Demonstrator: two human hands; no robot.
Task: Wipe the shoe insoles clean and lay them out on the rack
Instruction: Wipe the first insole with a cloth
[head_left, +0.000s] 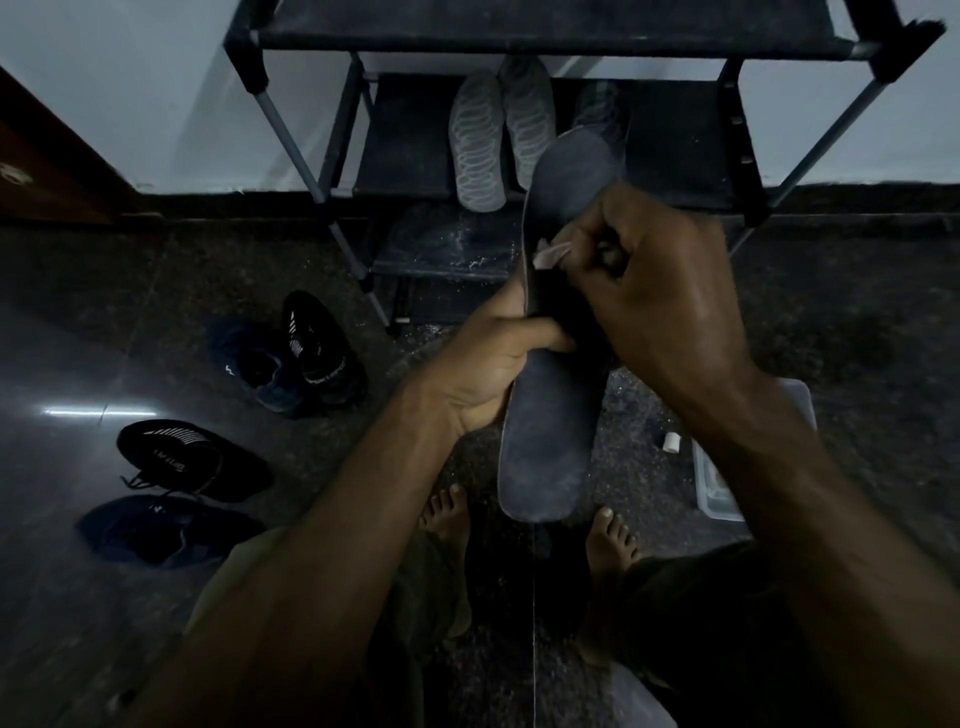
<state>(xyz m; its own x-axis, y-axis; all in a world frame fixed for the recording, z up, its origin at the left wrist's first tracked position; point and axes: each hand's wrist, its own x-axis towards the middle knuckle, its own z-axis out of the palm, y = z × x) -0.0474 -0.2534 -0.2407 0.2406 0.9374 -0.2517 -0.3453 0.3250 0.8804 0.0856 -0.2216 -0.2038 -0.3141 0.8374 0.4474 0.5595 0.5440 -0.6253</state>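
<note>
I held the dark insole (545, 441) upright in front of me with my left hand (488, 364), fingers (545, 335) curled round its waist so the flat face stayed turned toward me and both ends were free to reach; the heel end hung down between my bare feet, the toe end rose in front of the shoe rack (571, 36); my right hand (654, 291) was closed tight on a small pale wipe (551, 254), pinching it against the upper part of the insole, which I judged to be the stretch being cleaned; the light was poor, so I could not say whether the wipe was cloth or tissue; on the rack's middle shelf a grey pair of insoles (493, 140) already lay side by side, toes toward the wall, presumably set apart to dry, and a third dark shape beside them was too dim to name; the four dark sneakers (291, 358) sat on the floor to my left, out of the way; one bore white lettering along its side that I could not read; a clear plastic tub (717, 488) stood by my right foot, within reach.
</note>
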